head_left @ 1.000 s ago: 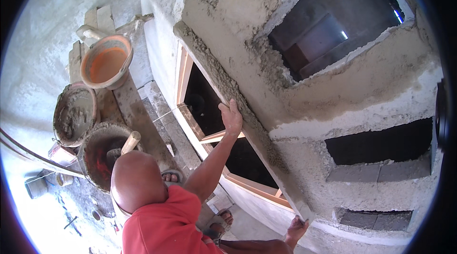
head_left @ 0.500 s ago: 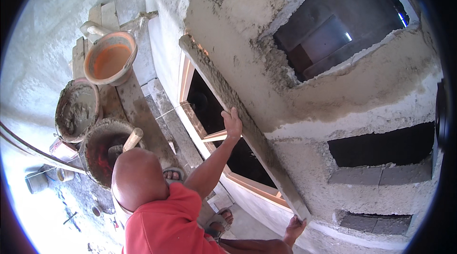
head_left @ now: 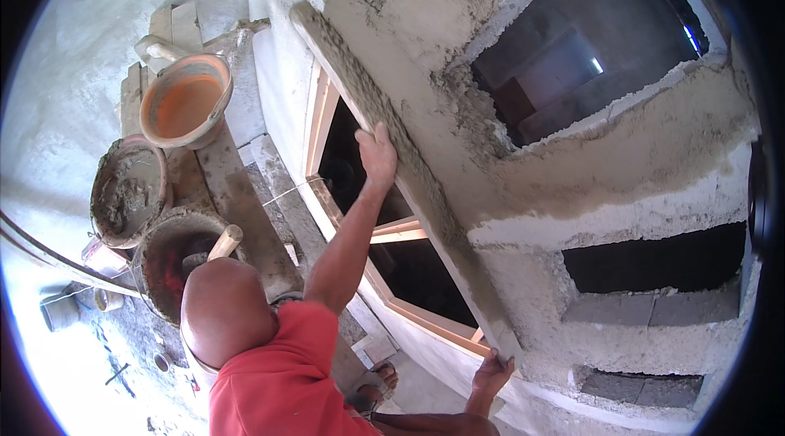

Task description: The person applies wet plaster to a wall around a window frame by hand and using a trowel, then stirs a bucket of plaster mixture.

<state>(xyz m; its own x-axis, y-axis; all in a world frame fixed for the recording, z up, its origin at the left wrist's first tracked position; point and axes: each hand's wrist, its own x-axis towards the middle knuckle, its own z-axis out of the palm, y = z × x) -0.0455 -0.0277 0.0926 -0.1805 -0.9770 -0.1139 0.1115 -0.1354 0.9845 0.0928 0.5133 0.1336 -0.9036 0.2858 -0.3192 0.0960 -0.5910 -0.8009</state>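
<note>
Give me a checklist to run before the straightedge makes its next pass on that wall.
1. Left hand on straightedge: ok, grip partway up.
2. Right hand at its lower end: ok, grip closed on it.
3. Straightedge lying against the plaster: ok where visible.
4. Straightedge clean: not ok, caked with mortar.
5. Footing: cannot tell, feet mostly hidden.
6. Buckets clear of the arms: ok, off to the left.

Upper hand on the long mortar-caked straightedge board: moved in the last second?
Yes. The co-worker's upper hand rose with the board, up-picture toward the wooden window frame top corner; the orange bucket holds.
</note>
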